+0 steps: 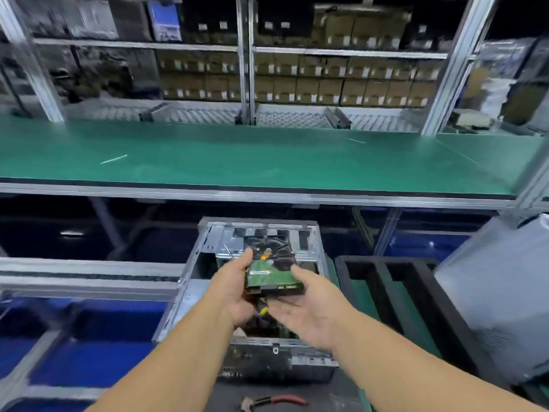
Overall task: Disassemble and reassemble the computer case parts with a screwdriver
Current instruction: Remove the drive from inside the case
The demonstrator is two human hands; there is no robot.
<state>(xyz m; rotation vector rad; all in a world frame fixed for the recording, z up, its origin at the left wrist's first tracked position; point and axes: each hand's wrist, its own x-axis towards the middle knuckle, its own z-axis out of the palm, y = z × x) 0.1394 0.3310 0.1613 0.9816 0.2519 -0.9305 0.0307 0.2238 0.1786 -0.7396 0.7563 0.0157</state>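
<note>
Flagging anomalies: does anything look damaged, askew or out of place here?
Nothing damaged. The hard drive is out of the open computer case, held circuit-board up by left hand and right hand; red-handled pliers lie loose nearby.

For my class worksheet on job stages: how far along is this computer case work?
Done: the computer case lies open. In hand: the left hand and right hand hold the hard drive above it, with the screwdriver in the left. Left, probably: seating the drive and closing the case.
</note>
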